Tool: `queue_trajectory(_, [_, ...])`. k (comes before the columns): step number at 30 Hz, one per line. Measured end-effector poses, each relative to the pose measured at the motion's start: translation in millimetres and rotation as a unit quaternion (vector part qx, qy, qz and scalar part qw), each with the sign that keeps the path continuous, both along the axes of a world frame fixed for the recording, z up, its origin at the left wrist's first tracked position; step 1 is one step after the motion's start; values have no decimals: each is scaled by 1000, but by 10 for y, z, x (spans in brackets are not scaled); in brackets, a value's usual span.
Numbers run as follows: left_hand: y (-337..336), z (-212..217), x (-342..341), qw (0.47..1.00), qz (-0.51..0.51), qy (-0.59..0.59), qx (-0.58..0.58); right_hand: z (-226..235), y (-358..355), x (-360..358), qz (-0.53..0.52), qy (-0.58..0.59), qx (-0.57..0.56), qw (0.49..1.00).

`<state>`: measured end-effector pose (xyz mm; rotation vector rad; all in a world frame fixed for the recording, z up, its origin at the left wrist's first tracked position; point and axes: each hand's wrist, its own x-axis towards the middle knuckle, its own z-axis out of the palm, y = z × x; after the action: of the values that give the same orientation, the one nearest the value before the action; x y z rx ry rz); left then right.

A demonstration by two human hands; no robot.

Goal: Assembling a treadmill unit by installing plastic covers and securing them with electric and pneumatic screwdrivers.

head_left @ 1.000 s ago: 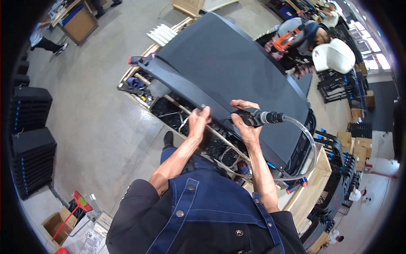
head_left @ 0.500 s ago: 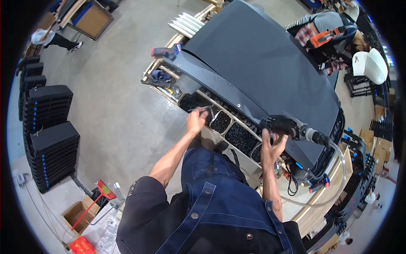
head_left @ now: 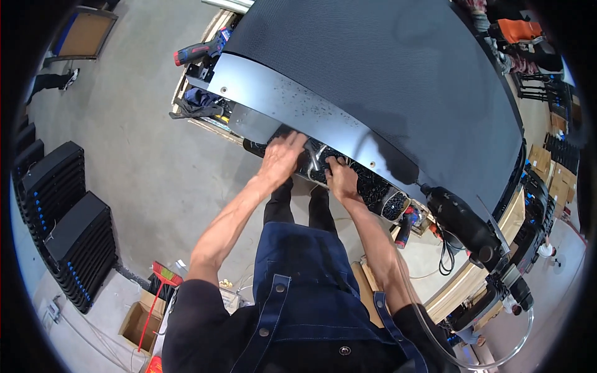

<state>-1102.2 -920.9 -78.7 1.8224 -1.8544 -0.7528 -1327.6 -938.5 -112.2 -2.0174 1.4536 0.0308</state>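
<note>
My left hand (head_left: 281,158) is closed over the row of bins at the panel's near edge, its fingertips partly hidden, so I cannot make out what they hold. Just beside it, my right hand (head_left: 343,179) reaches into a bin of small black screws (head_left: 368,185) with its fingers pinched together. Between the two hands shows a silver metal piece (head_left: 314,160); which hand touches it, I cannot tell. A black power driver (head_left: 463,217) with a clear hose is at the panel's right near corner, out of both hands. Beyond the hands lies a large black panel (head_left: 373,68) with a grey edge strip (head_left: 292,102).
A red-and-black cordless driver (head_left: 202,50) rests by the panel's far left corner, another (head_left: 404,229) near the bins' right end. Stacks of black parts (head_left: 78,248) stand left on the floor. A red broom (head_left: 163,280) leans by a cardboard box (head_left: 138,326). Another person's legs show far left.
My right hand has let go of the power driver and moved left into the bins. My left hand remains over the bins, now close to the right. The view has shifted nearer the panel.
</note>
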Motion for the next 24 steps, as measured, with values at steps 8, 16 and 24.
queue_trajectory(8, [811,472,-310,867,160,437,178,-303,100,-216,-16,-83,26,996])
queue_trajectory(16, [1055,1151,-759,817,197,496,220,1279,250,-158,-322,-371,288,822])
queue_trajectory(24, [1020,1797,-1367,834,158,523,77,2469,389,-664,-122,-486,91,860])
